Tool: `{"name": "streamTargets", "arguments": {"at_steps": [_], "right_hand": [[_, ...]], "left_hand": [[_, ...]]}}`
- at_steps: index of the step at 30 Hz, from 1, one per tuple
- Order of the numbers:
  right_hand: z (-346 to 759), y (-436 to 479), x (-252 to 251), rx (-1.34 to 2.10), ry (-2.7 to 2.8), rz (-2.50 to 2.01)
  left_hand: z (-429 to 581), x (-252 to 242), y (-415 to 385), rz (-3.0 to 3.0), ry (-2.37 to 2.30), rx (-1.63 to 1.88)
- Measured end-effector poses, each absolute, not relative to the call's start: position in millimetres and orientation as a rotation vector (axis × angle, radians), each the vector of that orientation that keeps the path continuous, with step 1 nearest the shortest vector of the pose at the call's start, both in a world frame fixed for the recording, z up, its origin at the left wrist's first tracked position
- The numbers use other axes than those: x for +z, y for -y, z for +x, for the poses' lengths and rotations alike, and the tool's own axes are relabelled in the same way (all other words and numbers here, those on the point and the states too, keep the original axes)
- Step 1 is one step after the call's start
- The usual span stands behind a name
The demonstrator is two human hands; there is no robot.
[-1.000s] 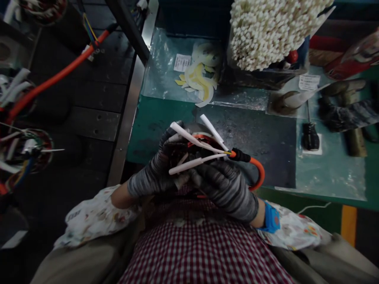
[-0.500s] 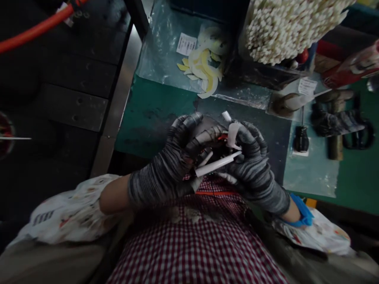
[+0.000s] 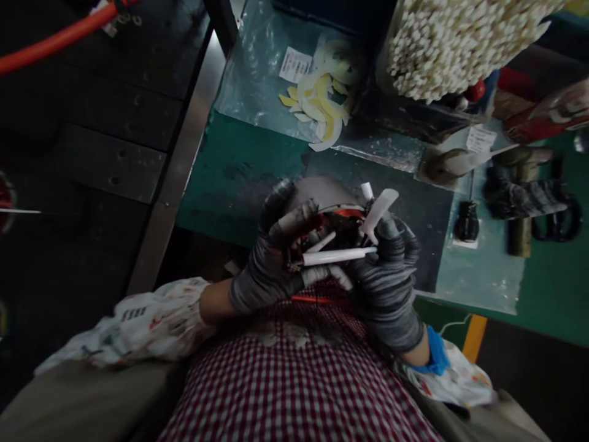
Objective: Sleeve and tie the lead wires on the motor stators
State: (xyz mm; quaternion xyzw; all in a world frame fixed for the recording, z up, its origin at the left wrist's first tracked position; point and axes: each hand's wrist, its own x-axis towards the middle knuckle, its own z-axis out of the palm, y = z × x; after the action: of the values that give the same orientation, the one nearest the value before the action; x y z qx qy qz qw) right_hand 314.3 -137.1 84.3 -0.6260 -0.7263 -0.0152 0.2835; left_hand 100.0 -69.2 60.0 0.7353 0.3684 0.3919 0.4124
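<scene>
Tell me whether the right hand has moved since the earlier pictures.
Yes: judged against the yellow-white scraps on the plastic sheet, the right hand now sits further right in view.

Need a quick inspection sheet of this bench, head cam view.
Surface: green bench top, dark mat, clear plastic sheet.
Work items: wire bundle with white sleeves; one white sleeve lies across it.
Clutter: white and yellow scraps on the plastic; packed white tubes beyond.
Hands: gloved left hand and gloved right hand both grip the bundle.
Cables: orange cable upper left, off the bench; orange lead below the hands.
Surroundings: steel bench edge, dark slotted panel.
Other people: nothing seen.
</scene>
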Motion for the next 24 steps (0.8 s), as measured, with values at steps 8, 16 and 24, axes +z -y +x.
{"name": "streamTargets", "arguments": {"at_steps": [8, 16, 24], "right_hand": [[363.6, 135.3, 80.1, 0.391, 1.833, -1.642], [377.2, 119.3, 79.0, 0.273, 2.072, -1.365], [359.5, 126.5, 82.2, 0.204, 1.96, -1.581]], "left_hand": [[121.5, 85.0, 51.1, 2.125, -0.85, 0.918], [129.4, 95.3, 43.3, 2.179, -0.748, 0.841], [132.2, 100.8, 37.2, 2.163, -0.745, 0.841]]}}
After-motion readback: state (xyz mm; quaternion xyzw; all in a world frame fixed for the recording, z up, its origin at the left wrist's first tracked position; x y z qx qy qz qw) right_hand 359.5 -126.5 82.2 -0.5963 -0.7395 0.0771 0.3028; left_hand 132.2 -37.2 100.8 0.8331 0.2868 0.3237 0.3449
